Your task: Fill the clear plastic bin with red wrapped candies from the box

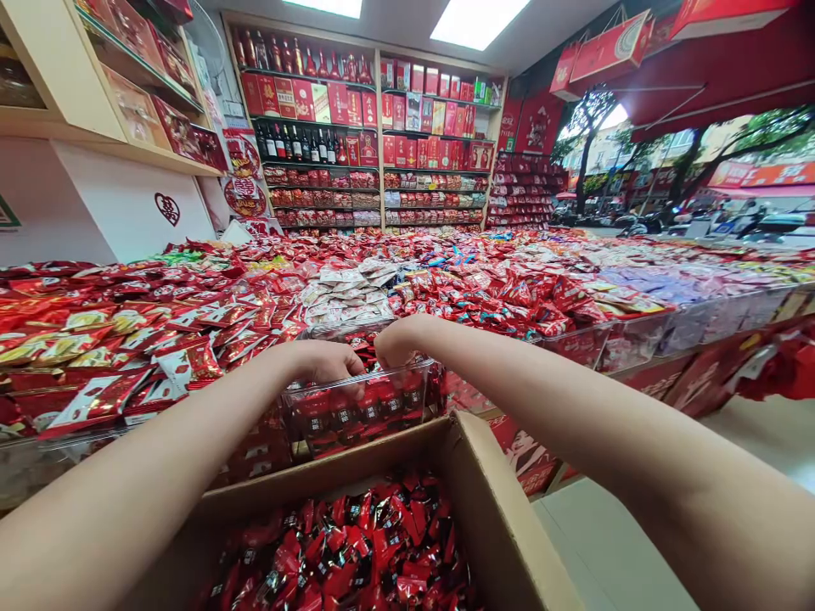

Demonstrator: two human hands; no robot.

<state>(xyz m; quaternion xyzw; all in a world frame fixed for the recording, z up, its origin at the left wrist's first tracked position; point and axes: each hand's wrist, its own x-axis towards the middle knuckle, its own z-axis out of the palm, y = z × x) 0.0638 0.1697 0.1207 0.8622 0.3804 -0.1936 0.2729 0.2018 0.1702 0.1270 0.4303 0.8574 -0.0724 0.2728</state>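
Both arms reach over a cardboard box [490, 475] into a clear plastic bin [356, 382] holding red-and-black wrapped candies [360, 417]. My left hand [331, 363] is inside the bin's left part, its fingers curled down among the candies. What it holds, if anything, is hidden. To its right, my right hand [400, 341] bends at the wrist into the same bin, and its fingertips are out of sight. Many loose red-and-black candies [356, 552] of similar look fill the bottom of the box.
Heaps of packaged sweets [191, 356] lie to the left, with white packets [350, 293] behind the bin. Clear-walled bins [637, 339] continue to the right above a tiled floor [604, 543]. Shelves with bottles and red boxes [337, 102] line the back wall.
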